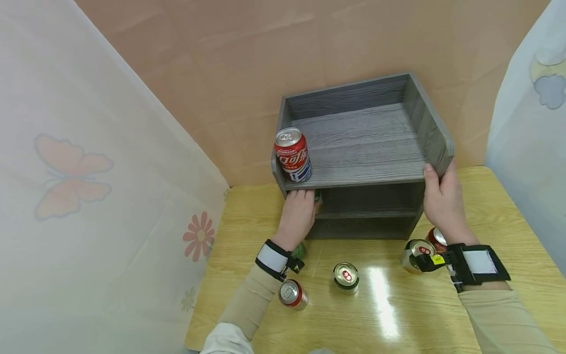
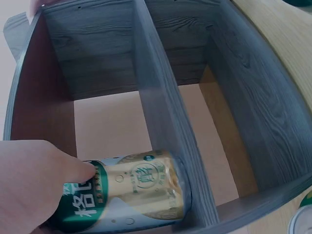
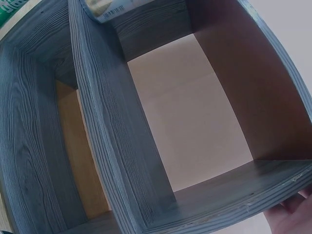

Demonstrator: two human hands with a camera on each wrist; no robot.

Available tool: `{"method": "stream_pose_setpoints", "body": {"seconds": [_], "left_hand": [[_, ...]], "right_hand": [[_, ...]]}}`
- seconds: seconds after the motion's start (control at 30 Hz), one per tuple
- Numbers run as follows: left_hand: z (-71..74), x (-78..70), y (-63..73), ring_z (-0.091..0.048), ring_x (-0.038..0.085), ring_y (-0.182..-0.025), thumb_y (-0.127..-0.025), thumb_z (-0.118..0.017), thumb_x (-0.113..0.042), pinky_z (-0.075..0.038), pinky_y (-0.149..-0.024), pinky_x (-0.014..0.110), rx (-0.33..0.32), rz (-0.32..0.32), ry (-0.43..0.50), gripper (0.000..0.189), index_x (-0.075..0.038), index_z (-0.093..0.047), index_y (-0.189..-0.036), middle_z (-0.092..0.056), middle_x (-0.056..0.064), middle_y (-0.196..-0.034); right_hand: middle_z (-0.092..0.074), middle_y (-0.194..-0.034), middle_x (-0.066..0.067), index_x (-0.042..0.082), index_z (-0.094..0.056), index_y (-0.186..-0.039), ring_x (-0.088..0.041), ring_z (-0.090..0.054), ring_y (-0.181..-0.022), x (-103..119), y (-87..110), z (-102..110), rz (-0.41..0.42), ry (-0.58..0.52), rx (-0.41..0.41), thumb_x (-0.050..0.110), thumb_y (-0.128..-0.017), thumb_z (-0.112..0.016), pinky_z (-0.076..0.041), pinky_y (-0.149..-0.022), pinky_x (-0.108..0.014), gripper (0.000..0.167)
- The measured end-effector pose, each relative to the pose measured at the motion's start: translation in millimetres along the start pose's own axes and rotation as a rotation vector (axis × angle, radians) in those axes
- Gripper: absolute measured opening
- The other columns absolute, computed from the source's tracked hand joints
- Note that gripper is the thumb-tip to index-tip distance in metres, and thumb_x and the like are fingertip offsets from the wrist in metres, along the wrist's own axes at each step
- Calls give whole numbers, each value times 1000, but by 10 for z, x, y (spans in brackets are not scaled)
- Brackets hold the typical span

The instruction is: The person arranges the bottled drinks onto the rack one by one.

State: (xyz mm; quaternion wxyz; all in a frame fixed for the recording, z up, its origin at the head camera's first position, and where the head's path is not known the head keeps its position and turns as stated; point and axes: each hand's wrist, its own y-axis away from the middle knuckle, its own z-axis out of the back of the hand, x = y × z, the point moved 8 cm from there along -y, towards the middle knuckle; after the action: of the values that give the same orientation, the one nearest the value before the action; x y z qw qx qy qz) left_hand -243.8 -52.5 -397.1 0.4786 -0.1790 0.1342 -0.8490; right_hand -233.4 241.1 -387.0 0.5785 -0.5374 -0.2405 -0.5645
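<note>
A grey wooden shelf unit (image 1: 362, 142) stands on the table against the back covering. My left hand (image 1: 296, 219) reaches under its top board and holds a green and gold drink can (image 2: 139, 190) at the left end of the middle shelf. In the left wrist view the thumb lies across the can's green band, and the can's base is right at the shelf board. My right hand (image 1: 445, 206) grips the unit's right side panel, thumb at the front and fingers behind. Above my left hand, a red cola can (image 1: 293, 156) stands upright on the top board's left front corner.
On the table (image 1: 247, 221) stand a red can (image 1: 293, 295) near my left wrist, a gold-topped can (image 1: 346, 278) in the middle, and a green can (image 1: 299, 251) partly behind the left wrist. Another gold-topped can (image 1: 411, 258) and a red can (image 1: 435, 239) stand by my right wrist.
</note>
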Motion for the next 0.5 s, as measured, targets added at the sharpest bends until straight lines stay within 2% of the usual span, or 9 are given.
{"method": "stream_pose_setpoints", "body": {"seconds": [0.27, 0.5], "left_hand": [[2, 18, 33, -57, 26, -110, -96, -69, -12, -47, -97, 37, 42, -34, 25, 40, 3, -55, -130, -60, 14, -120], [16, 21, 36, -55, 25, -117, -95, -70, -9, -43, -103, 36, 36, -55, 27, 49, 4, -50, -137, -58, 15, -128]], "right_hand": [[-32, -159, -18, 10, -24, -159, -27, -26, -147, -7, -2, -1, -13, 6, -1, 26, -111, -36, -15, -120, -40, 52], [-31, -160, -15, 15, -25, -159, -21, -26, -147, 0, 6, -6, 0, -5, -4, 26, -111, -36, -14, -120, -36, 50]]}}
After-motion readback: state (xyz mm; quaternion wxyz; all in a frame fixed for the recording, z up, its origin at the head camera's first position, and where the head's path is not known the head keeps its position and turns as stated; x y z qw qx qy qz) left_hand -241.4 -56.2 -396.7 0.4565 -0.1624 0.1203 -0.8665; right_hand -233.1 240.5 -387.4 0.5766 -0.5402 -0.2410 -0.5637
